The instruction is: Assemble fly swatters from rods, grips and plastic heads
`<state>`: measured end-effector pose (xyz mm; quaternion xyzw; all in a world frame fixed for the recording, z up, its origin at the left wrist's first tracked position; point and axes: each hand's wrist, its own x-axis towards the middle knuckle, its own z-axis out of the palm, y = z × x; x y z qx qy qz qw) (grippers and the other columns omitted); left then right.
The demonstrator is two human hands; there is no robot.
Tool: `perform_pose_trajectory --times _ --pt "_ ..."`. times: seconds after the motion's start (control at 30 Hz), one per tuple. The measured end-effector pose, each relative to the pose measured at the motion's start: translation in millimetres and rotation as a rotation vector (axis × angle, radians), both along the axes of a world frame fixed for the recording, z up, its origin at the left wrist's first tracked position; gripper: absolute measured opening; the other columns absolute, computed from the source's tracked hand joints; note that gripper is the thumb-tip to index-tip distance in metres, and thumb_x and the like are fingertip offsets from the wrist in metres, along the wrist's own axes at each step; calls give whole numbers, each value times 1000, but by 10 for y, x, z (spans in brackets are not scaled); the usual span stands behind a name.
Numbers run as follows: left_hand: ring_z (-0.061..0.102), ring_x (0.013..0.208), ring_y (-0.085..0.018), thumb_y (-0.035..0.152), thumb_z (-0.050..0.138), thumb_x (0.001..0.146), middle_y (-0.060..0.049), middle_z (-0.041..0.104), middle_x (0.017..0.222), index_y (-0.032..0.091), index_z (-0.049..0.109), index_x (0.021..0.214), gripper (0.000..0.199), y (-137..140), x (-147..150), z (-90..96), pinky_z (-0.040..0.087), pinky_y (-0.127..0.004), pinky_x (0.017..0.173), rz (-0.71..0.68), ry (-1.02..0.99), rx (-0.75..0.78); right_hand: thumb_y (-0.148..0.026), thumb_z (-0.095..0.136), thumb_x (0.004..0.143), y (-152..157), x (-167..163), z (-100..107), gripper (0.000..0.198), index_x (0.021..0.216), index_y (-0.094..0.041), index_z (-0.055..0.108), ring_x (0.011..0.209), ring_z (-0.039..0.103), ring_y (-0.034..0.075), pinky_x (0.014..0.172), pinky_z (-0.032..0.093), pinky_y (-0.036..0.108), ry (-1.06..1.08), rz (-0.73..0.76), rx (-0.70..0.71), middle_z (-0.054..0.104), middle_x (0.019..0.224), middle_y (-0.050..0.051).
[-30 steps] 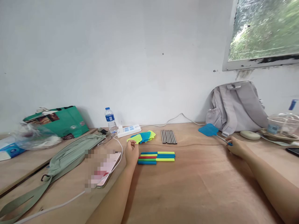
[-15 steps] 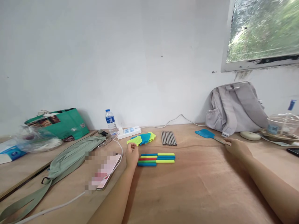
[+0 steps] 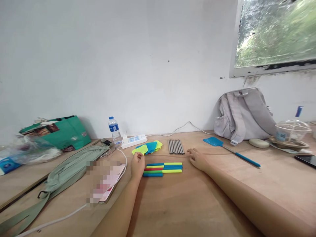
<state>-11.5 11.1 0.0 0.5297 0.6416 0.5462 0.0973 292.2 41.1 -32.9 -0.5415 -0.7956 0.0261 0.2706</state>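
Pinching the near edge of a yellow head [image 3: 140,150], the left hand [image 3: 137,165] has its fingertips drawn together. The right hand [image 3: 198,160] — fingers loosely parted, holding nothing — is just right of the rods [image 3: 176,147]. The grips [image 3: 172,171] lie between the hands; the swatter [image 3: 213,141] lies right of the right hand, its handle [image 3: 247,159] pointing near and right.

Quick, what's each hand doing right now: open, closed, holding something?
Left hand: closed, pinching a yellow swatter head.
Right hand: open, holding nothing, beside the metal rods.
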Motion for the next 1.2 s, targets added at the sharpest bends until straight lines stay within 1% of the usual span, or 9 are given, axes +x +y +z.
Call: perform_pose_trajectory --times 0.27,0.4,0.53,0.7,0.83,0.93,1.0,1.1,1.2 --pt "50 58 -16 22 43 68 2 51 61 21 45 65 3 17 -47 -3 36 -25 55 65 -6 -15 -16 42 76 169 -151 42 27 100 -20 53 73 53 16 63 33 25 -71 7 7 54 98 7" --pt "52 63 -17 22 42 68 2 52 63 21 45 65 4 40 -78 -16 36 -25 56 88 -12 -20 -15 44 75 180 -153 38 25 98 -20 52 74 52 16 60 31 24 -82 -2 0 54 95 6" --pt "51 61 -16 22 43 68 2 52 63 22 45 64 4 61 -91 -42 36 -25 55 97 -12 -22 -18 46 75 194 -143 22 22 97 -20 52 72 51 15 57 29 23 -76 -15 -2 54 92 6" --pt "50 58 -15 22 42 68 2 52 62 22 44 64 4 87 -113 -65 36 -24 54 118 -3 -29 -22 42 79 259 -119 -12 13 82 -18 53 71 50 15 58 30 24 -29 -47 -4 54 86 6" --pt "51 59 -16 20 41 69 2 52 62 21 44 66 4 57 -104 -22 35 -24 54 99 32 -33 -20 43 77 301 -70 -20 9 77 -17 52 72 50 15 59 32 23 27 -51 -26 55 82 6" --pt "51 60 -15 18 42 70 2 52 63 21 45 69 5 -39 14 48 36 -24 55 24 90 -17 -19 44 76 301 -21 -13 6 75 -17 50 69 49 15 58 32 23 72 -48 -46 55 76 4" --pt "52 65 -15 17 44 70 2 53 66 22 48 71 7 -143 171 93 37 -24 58 -98 204 15 -19 46 74 293 10 -7 4 74 -18 49 66 48 15 55 31 23 108 -62 -59 54 70 3" --pt "52 75 -17 14 43 72 -3 55 78 20 53 73 12 -325 470 133 38 -27 67 -394 578 110 -21 50 72 281 38 -5 8 67 -19 45 60 46 15 52 28 23 180 -90 -74 51 62 1" --pt "52 79 -18 16 44 74 -4 55 85 21 57 81 16 -464 706 133 39 -28 69 -565 771 129 -20 52 69 271 40 -9 13 64 -21 40 57 44 14 51 27 23 291 -109 -77 48 58 -2"
